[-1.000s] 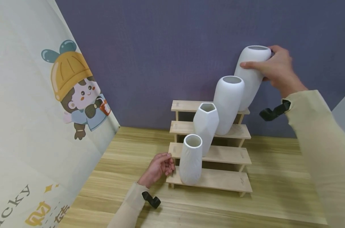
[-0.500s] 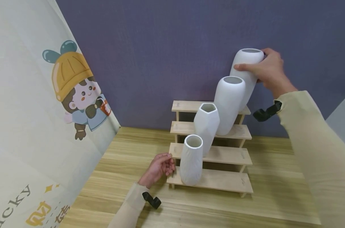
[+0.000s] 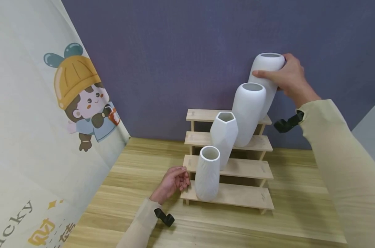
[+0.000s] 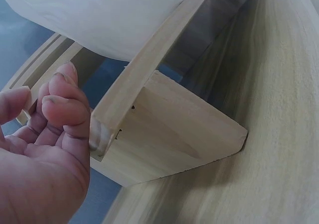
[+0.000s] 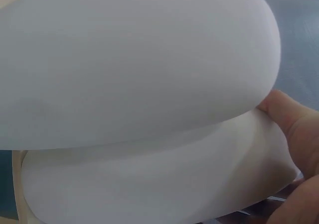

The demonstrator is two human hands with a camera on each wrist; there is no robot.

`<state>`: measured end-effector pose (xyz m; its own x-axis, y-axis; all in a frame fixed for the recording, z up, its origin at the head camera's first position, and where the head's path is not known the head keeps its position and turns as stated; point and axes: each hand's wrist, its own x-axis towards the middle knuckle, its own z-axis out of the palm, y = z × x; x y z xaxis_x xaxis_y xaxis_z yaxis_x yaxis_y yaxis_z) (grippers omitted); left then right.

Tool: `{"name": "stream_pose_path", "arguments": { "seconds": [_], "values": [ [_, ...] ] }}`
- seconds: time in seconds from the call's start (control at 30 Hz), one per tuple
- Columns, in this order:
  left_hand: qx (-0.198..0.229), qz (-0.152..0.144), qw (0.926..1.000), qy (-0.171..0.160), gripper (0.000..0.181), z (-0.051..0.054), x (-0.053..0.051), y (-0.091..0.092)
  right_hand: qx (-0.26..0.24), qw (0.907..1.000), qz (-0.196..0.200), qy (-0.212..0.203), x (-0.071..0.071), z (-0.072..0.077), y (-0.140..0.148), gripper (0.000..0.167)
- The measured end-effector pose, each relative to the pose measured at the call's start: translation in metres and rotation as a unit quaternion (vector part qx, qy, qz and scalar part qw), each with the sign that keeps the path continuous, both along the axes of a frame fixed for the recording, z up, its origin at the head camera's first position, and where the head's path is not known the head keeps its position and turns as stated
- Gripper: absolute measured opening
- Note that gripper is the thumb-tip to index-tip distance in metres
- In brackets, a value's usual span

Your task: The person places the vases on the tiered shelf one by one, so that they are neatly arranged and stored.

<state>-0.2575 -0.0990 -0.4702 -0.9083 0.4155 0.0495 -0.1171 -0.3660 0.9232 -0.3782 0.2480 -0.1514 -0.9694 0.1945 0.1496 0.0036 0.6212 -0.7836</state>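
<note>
My right hand (image 3: 291,77) grips a tall rounded white vase (image 3: 269,62) near its mouth, thumb across the front. That vase stands on the top step at the right, its lower part hidden behind a second rounded vase (image 3: 247,110). In the right wrist view, my thumb (image 5: 286,109) lies against the gripped vase (image 5: 149,179), below the nearer one. My left hand (image 3: 172,182) holds the left end of a wooden stepped stand (image 3: 243,196), its thumb at the second-lowest step, fingers curled beside it. Lower steps bear a faceted vase (image 3: 224,137) and a small textured vase (image 3: 207,179).
The stand rests on a wood-grain table (image 3: 138,158) against a dark blue-grey backdrop (image 3: 175,62). A pale sheet with a cartoon figure (image 3: 88,103) hangs at the left. The vases stand close together in a diagonal row.
My right hand has shifted the tall vase left on the top step, behind the second vase, and its tilt has lessened. My left hand stays in place.
</note>
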Motion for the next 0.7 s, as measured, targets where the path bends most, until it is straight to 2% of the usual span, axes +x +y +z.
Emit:
{"name": "stream_pose_path", "arguments": {
  "seconds": [0.17,0.37,0.57,0.7],
  "values": [
    [-0.005,0.003,1.0000,-0.006,0.041,0.000,-0.002,0.002,-0.012,0.9997,0.019,-0.007,0.001,-0.003,0.005,0.110],
    [-0.010,0.008,0.9998,-0.017,0.041,0.000,-0.003,0.003,-0.032,0.9983,0.048,-0.011,0.005,-0.015,0.017,0.108],
    [-0.021,0.013,0.9995,-0.018,0.039,0.001,-0.004,0.003,-0.037,0.9969,0.067,-0.017,0.012,-0.032,0.036,0.106],
    [-0.039,0.026,0.9987,-0.021,0.036,0.003,-0.003,0.000,-0.034,0.9959,0.082,-0.017,0.021,-0.049,0.053,0.106]
  ]
}}
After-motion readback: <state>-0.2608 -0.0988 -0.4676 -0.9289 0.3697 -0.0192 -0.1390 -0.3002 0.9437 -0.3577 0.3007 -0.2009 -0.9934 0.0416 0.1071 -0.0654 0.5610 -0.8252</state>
